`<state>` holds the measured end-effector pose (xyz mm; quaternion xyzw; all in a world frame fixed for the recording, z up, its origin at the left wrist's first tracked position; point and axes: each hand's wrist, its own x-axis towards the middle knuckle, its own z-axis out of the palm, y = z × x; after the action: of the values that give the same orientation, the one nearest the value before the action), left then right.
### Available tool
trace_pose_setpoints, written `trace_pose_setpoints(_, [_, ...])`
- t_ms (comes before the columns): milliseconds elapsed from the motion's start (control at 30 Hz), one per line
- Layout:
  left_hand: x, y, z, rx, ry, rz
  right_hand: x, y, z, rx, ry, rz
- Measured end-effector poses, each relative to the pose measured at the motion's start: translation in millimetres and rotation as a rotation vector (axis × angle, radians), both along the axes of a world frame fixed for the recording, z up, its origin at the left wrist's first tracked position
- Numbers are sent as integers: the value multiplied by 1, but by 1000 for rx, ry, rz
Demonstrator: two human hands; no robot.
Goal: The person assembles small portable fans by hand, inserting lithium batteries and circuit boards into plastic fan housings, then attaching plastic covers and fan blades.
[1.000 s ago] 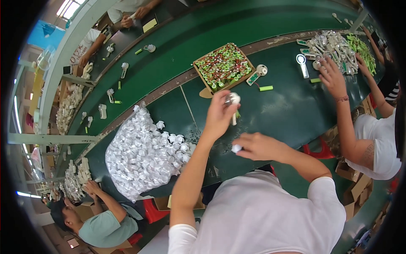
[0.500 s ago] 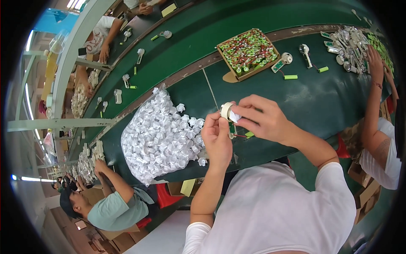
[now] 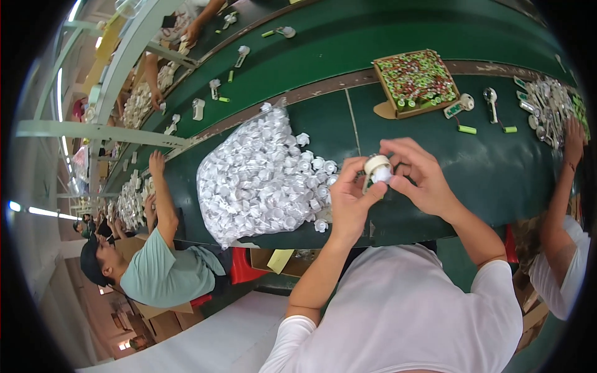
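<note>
My left hand (image 3: 349, 202) grips a cream round-headed device (image 3: 375, 163), with the thumb at its lower edge and the fingers behind it. A white plastic cup-shaped piece (image 3: 382, 174) sits in the device's ring opening. The thumb of my right hand (image 3: 426, 180) presses on that white piece from the right, its other fingers curled above. To the left lies a clear plastic bag (image 3: 249, 180) full of similar white pieces, some loose (image 3: 320, 225) beside its mouth.
A cardboard box of green batteries with red wires (image 3: 416, 84) stands farther back. Near it lie devices with batteries (image 3: 460, 107); a heap of devices (image 3: 550, 109) is at the far right. Co-workers sit left (image 3: 168, 270) and right (image 3: 563, 248). A conveyor belt (image 3: 336, 46) runs behind.
The view has shifted, so the bench appears farther right. My right fingers have moved from pinching the white piece to curling above it with the thumb on it. The left co-worker's arm reaches out farther.
</note>
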<state>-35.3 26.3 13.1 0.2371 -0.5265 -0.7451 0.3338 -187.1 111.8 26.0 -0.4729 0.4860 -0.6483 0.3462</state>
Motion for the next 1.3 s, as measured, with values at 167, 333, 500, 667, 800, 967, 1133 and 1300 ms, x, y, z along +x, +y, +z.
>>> trace_pose_setpoints(167, [13,6,-5,-24,3,56,19,-6,-23,2,-193,43])
trace_pose_setpoints(333, [11,-1,-15,58,-100,106,24,-22,-37,92,-246,-11])
trace_pose_setpoints(500, [2,-2,-39,-512,-428,432,-17,-119,-67,225,125,-413])
trace_pose_setpoints(667, [14,21,-44,-685,-472,303,-21,-179,-72,99,470,-17])
trace_pose_setpoints(800, [14,29,-41,-617,-445,250,12,-210,-105,-205,822,251])
trace_pose_setpoints(967, [22,25,-37,-553,-400,278,24,-205,-100,-88,1059,159])
trace_pose_setpoints(1133, [12,-8,-28,-507,-381,256,-17,-91,-66,579,834,183])
trace_pose_setpoints(1300, [-72,-18,0,-782,-355,-27,-37,23,-40,633,659,11])
